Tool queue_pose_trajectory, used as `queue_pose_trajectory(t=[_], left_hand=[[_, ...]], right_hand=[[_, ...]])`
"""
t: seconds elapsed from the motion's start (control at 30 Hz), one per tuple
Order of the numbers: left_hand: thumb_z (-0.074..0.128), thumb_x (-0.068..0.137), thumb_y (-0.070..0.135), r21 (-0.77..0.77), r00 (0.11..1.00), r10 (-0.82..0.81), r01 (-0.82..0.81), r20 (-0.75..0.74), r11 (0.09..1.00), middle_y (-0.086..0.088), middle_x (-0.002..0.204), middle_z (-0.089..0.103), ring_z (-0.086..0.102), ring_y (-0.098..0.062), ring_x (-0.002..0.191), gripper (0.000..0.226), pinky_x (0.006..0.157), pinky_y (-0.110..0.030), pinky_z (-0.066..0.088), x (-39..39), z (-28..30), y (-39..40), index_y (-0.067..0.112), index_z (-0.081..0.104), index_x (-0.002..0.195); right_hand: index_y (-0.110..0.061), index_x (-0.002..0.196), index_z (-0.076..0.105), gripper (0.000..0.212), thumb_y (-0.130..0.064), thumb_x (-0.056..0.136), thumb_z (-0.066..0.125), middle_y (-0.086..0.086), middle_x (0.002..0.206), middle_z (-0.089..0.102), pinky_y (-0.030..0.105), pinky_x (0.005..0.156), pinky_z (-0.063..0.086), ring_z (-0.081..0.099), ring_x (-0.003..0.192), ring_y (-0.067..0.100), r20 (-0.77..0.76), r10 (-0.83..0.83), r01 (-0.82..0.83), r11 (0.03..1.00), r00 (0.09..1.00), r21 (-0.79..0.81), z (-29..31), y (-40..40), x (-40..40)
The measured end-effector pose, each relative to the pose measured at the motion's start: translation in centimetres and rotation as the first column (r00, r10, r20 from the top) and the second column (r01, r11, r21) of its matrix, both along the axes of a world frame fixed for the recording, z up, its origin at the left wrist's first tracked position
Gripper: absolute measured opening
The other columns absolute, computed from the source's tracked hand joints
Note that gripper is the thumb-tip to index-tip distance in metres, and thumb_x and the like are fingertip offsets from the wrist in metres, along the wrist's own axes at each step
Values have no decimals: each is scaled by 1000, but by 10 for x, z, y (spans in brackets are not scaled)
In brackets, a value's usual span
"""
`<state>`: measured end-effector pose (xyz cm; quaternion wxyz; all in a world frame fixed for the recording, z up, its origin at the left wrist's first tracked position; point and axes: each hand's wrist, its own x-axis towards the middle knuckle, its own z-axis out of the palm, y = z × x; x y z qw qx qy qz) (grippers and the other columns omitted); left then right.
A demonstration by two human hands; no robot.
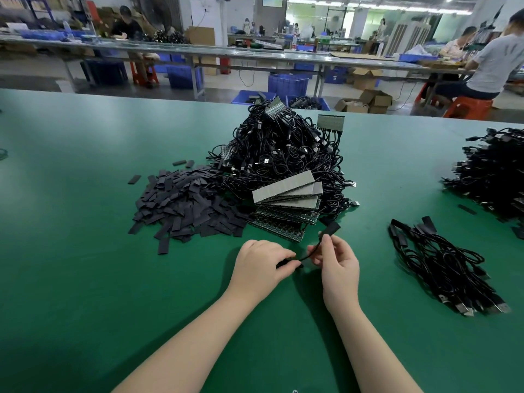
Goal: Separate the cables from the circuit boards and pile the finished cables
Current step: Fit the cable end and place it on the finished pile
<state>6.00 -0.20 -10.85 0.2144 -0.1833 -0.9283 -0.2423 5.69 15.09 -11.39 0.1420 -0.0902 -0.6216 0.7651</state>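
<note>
Item, green table, as I logged it from my remote seat, left to right. Toward the middle of the table, left of centre, lay a loose heap of flat black sleeve pieces, a few strays lying apart on its far-left fringe. Touching that heap on its right rose the large tangle of black cables, some with grey boards still attached near its top; against its near side leaned a fanned stack of circuit boards, grey faces up, green edges below. Near the front edge, just before that stack, I recorded the left hand, fingers curled, pinching the lower end of a single short black cable. The right hand gripped the same cable higher up between thumb and fingers, the cable's thick black end sticking up above the fingertips, close to the boards but apart from them. Right of the hands, well apart, lay a small pile of finished cables, plugs pointing toward the front edge, one end blurred. At the right edge sat a larger, neater stack of black cables, partly cut off by the frame.
</note>
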Motion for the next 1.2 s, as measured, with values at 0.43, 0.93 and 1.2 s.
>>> queue_pose_trajectory(t=[0.43, 0.93, 1.2], left_hand=[[59, 93, 25, 146, 997, 67, -60, -45, 987, 12, 102, 70, 62, -13, 100, 21, 86, -35, 50, 1, -1, 0, 23, 70, 111], [57, 88, 14, 91, 990, 134, -137, 41, 986, 15, 99, 70, 61, -10, 98, 33, 85, -29, 45, 0, -1, 1, 27, 68, 116], [55, 89, 16, 94, 985, 152, -159, 76, 983, 15, 103, 69, 60, -10, 101, 32, 87, -29, 44, -1, -1, 1, 28, 68, 115]], right_hand=[[-20, 85, 65, 27, -22, 105, 48, -5, 58, 59, 33, 63, 49, 58, 59, 14, -120, -163, 187, 955, 979, 231, 45, 20, 5], [-3, 104, 65, 37, -38, 95, 59, 20, 104, 60, 40, 78, 45, 59, 99, 38, 25, -587, -146, -160, 809, 976, 56, 189, -42], [-9, 134, 54, 50, -31, 91, 66, 18, 126, 57, 43, 91, 46, 56, 113, 37, -188, 39, 185, 73, 981, 980, 111, 46, -73]])
